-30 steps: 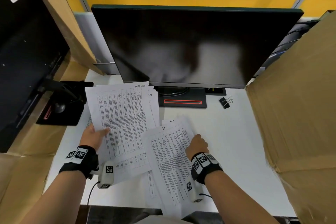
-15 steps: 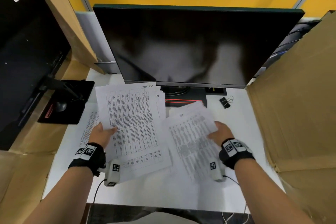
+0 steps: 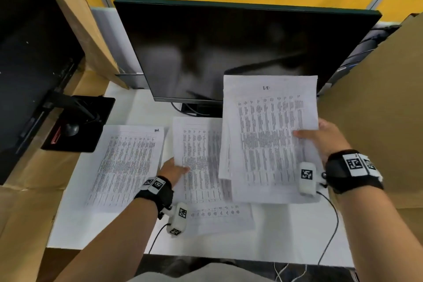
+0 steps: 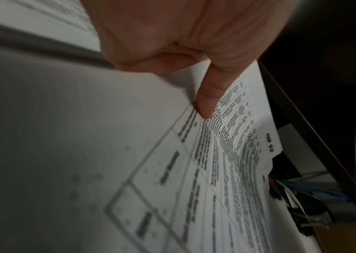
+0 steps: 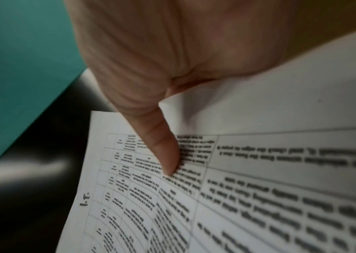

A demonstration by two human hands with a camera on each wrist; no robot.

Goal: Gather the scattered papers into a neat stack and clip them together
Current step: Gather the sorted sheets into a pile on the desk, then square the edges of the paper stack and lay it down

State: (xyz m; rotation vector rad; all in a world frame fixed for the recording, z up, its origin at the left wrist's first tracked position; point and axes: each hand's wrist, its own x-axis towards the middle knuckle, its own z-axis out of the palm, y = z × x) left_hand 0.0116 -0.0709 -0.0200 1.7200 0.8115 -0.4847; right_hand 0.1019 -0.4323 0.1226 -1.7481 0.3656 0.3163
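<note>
My right hand (image 3: pixel 315 135) pinches a sheaf of printed papers (image 3: pixel 267 139) by its right edge and holds it raised in front of the monitor. In the right wrist view the thumb (image 5: pixel 164 149) lies on the top sheet (image 5: pixel 259 188). My left hand (image 3: pixel 176 170) pinches a second stack of papers (image 3: pixel 201 155) at its left edge, mid-table; its thumb (image 4: pixel 207 95) presses the top page (image 4: pixel 227 171). A single sheet (image 3: pixel 128 162) lies flat at the left. Another sheet (image 3: pixel 219 215) lies under the stacks, near me. The raised sheaf hides the binder clip's spot.
A black monitor (image 3: pixel 229 52) stands at the back of the white table (image 3: pixel 274 236). Cardboard walls rise on the right (image 3: pixel 377 110) and left (image 3: pixel 68 7). A black stand base (image 3: pixel 84 126) sits at the table's left rear. Cables trail from both wrists.
My right hand has lifted its sheaf up and to the right, over the monitor's lower edge. My left hand has moved right with its stack, and one sheet stays flat on the left.
</note>
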